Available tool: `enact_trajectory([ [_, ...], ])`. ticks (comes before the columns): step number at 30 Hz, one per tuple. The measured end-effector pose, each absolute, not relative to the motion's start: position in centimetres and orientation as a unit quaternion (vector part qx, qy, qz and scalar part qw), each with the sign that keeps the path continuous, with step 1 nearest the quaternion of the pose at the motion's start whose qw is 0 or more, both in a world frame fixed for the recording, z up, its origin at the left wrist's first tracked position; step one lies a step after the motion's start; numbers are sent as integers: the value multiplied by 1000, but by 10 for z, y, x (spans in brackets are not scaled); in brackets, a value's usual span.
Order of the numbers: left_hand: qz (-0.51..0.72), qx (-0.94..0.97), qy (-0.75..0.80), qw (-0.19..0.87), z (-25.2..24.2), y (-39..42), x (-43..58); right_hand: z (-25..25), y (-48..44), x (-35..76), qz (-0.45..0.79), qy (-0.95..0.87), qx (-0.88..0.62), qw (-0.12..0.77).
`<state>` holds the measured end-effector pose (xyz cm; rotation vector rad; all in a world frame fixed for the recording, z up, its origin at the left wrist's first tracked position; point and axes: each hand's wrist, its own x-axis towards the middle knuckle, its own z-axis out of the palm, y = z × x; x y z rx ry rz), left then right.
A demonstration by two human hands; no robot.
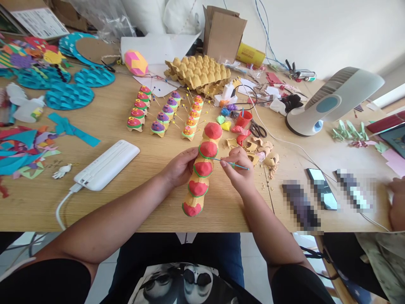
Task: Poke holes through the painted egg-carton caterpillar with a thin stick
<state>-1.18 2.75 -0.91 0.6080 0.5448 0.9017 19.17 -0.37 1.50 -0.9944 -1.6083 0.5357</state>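
Note:
A strip of egg carton [198, 199] has red clay caps edged in green on its bumps. My left hand [182, 166] is closed on its upper left side and holds it above the table edge. In my right hand [238, 168] is a thin blue modelling tool [243, 167], pinched between thumb and fingers. The tool's tip meets the strip near the green edge of the second cap from the far end. Beyond it stand finished-looking strips: a red one [138, 111], a purple one [164, 115] and an orange one [192, 120], with pins sticking out.
Egg trays [202, 71] lie at the back, near clay lumps and a red cup [243, 119]. Carton scraps [265, 152] and scissors [257, 128] are to the right, before a white fan [329, 101]. A power bank [107, 164] lies left. Another person's hand [398, 202] rests far right.

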Motion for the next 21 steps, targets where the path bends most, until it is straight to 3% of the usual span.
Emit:
enact_trajectory([
  [21,414,264,258,832,-3,25,-11,15,-4,189,218,-695,-411,548],
])
